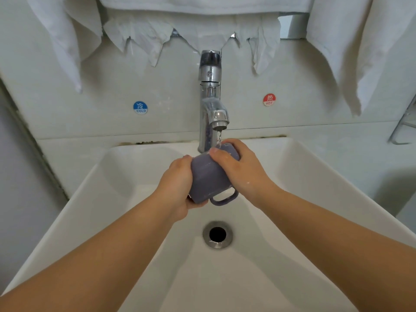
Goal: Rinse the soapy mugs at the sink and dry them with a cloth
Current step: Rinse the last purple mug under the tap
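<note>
White tiled wall (112, 86) fills the back, with towels (65, 41) hanging at its left and right and torn paper (148, 39) draped along the top between them. Below it a white sink (315, 188) spreads wide, its back edge meeting the wall along a stained seam. Two bare forearms reach in from the near corners toward the middle of the basin. At the back edge, in the centre, a chrome tap (210, 97) stands upright, and a thin stream of water (219, 138) runs from its spout. The drain (217, 234) sits in the basin floor, toward the near side, just below the hands.

Held over the basin between tap and drain, a grey-purple mug (208, 176) lies tilted on its side, far end under the stream, handle pointing toward the near edge. The left hand (177, 188) curls round the mug's near end from the left. The right hand (240, 170) wraps over its far end from the right, thumb laid across the top; specks of foam show on this hand.

On the wall, a blue COLD sticker (140, 107) sits left of the tap and a red HOT sticker (269, 100) right of it.
</note>
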The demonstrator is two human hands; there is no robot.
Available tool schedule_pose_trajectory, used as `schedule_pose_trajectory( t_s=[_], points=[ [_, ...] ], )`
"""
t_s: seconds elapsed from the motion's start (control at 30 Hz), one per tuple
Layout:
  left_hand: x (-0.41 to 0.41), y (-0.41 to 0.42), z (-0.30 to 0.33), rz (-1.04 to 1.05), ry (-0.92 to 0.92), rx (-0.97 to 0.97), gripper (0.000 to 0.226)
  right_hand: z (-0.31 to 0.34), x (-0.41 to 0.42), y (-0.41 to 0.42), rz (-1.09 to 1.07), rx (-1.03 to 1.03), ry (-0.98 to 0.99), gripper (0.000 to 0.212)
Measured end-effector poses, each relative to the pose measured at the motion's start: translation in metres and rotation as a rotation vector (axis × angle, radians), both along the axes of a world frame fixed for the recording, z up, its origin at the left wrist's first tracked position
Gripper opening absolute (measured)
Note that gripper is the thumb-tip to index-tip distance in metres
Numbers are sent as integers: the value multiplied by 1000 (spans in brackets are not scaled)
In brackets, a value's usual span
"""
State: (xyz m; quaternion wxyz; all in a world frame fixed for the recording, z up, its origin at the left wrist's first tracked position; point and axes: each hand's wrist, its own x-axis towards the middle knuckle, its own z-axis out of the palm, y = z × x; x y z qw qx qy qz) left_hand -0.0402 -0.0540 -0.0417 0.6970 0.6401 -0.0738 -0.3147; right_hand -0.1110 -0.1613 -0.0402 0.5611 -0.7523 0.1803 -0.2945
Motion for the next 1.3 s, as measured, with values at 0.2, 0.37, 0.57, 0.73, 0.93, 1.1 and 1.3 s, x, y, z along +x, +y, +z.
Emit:
schedule_pose_trajectory(
  t_s=[0.2, 0.37, 0.57, 0.73, 0.93, 1.1, 1.3],
  points=[
    [-3, -3, 1, -130, 0, -105, 23, 3, -4, -11, -28, 43, -47, 5],
    [1, -5, -2, -23, 103, -95, 27, -3, -3, -1, 18, -123, -85, 15],
    [1, -5, 1, -78, 36, -84, 18, 0, -2, -11, -35, 1, -83, 10],
    [-1, -8, 1, -81, 14, -102, 30, 2, -6, -10, 1, 17, -126, 12],
    [0, -3, 5, -121, 181, -9, 41, 0, -7, -8, 40, -46, -132, 22],
    [-6, -2, 6, -101, -36, 33, 40, 2, -6, -16, 85, 0, -53, 41],
    [-17, -10, 4, 47, -201, 105, 32, -4, 3, -12, -55, -53, 12, 27]
  ],
)
